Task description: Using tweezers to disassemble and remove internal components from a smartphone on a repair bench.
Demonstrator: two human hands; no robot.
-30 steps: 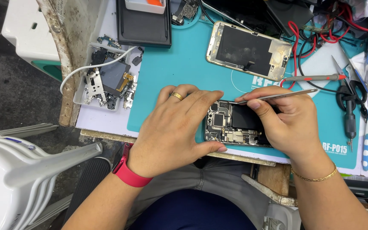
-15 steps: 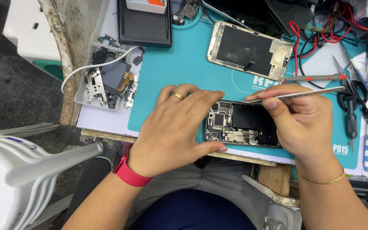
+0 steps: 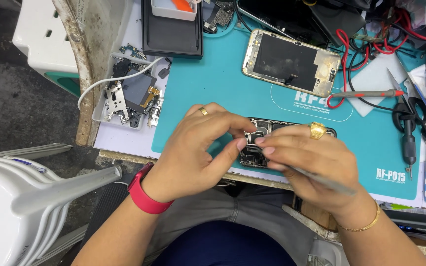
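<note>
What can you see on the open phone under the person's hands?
The opened phone lies flat on the teal mat, near its front edge, back cover off. Inside show dark parts, small silvery metal shields and tiny connectors within a dark frame. Both hands hide most of it: the left hand and the right hand meet fingertip to fingertip just above it. The right hand also holds thin metal tweezers, pointing away from the phone.

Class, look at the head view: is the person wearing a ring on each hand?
Yes: a thin gold band sits on the left hand and a larger gold ring on the right hand.
</note>
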